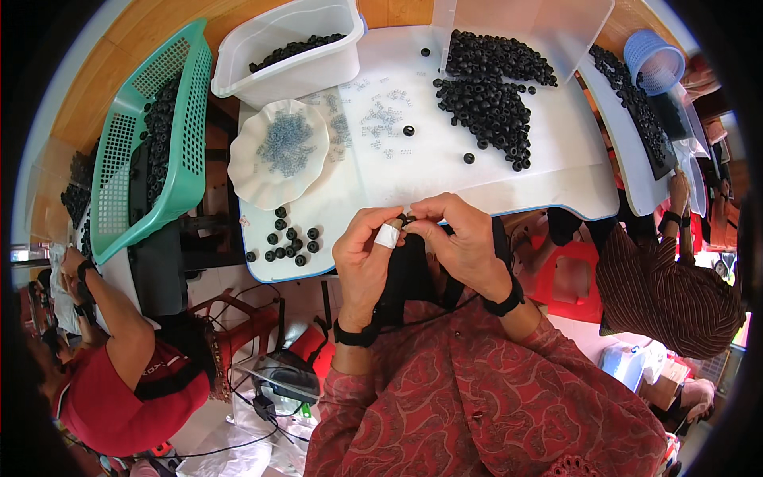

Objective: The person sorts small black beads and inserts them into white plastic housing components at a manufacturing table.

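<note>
My left hand (pixel 359 253) and my right hand (pixel 469 246) meet at the table's near edge. Their fingertips pinch a small black piece (pixel 406 219), mostly hidden by the fingers. White tape (pixel 387 235) wraps a digit of my left hand. Left of my hands, several small round black pieces with a hole (pixel 292 234) lie loose on the white table (pixel 381 179). Beyond them stands a wavy-rimmed white plate (pixel 246 171) of tiny silvery, spring-like pieces (pixel 286 141); more are scattered beside it. A large heap of black pieces (pixel 489 119) spreads at the far right.
A white tub (pixel 234 75) and a green basket (pixel 195 119), both with black pieces, stand at the far left. A clear bin (pixel 576 36) lies behind the heap. Co-workers sit on both sides, a red-shirted person (pixel 119 381) and a striped-shirted person (pixel 668 286).
</note>
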### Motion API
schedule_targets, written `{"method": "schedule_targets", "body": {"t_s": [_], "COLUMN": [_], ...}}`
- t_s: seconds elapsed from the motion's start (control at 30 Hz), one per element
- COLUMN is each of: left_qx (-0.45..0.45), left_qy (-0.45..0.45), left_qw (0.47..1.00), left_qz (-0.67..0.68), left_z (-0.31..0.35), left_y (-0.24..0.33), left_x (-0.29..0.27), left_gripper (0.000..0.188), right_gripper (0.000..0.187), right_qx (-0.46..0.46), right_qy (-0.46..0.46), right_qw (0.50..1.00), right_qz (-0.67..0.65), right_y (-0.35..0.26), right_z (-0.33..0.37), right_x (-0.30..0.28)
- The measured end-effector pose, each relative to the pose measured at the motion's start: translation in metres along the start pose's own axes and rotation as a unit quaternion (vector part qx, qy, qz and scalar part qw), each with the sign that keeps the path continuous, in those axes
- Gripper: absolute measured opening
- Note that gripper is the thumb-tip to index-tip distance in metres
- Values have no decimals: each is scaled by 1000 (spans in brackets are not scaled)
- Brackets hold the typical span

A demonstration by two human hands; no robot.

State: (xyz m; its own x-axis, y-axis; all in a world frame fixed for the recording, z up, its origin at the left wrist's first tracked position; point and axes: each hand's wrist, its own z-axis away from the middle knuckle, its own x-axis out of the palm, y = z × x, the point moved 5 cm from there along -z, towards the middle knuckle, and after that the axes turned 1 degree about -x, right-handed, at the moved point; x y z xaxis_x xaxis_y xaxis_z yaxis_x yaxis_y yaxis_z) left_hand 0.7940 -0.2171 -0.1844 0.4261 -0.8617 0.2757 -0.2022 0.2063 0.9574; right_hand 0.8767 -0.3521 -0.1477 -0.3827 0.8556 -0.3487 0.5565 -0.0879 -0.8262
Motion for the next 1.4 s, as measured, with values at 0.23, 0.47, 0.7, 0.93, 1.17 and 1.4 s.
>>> {"method": "schedule_targets", "body": {"t_s": [0.23, 0.47, 0.7, 0.93, 1.17, 1.4], "left_qx": [41, 70, -7, -58, -44, -54], "left_qy": [-8, -3, 38, 44, 40, 42], "left_qw": [981, 949, 983, 993, 997, 996], "left_qz": [-188, -306, -181, -91, -40, -52], "left_z": [-26, -42, -35, -29, -27, -24], "left_y": [-8, -7, -25, -31, -34, -37], "left_x": [-2, 3, -4, -5, -4, -7], "left_gripper": [23, 22, 20, 22, 21, 21], "right_gripper": [25, 26, 21, 21, 14, 15], "right_qx": [-139, -132, 35, 44, 10, 7], "right_qy": [-6, 15, 64, 67, 41, 34], "right_qw": [982, 980, 997, 996, 999, 999], "right_qz": [124, 146, -14, -35, 2, 32], "right_y": [17, 39, 55, 52, 43, 28], "right_z": [-12, -15, -4, -2, -3, -4], "right_x": [8, 15, 19, 19, 16, 15]}}
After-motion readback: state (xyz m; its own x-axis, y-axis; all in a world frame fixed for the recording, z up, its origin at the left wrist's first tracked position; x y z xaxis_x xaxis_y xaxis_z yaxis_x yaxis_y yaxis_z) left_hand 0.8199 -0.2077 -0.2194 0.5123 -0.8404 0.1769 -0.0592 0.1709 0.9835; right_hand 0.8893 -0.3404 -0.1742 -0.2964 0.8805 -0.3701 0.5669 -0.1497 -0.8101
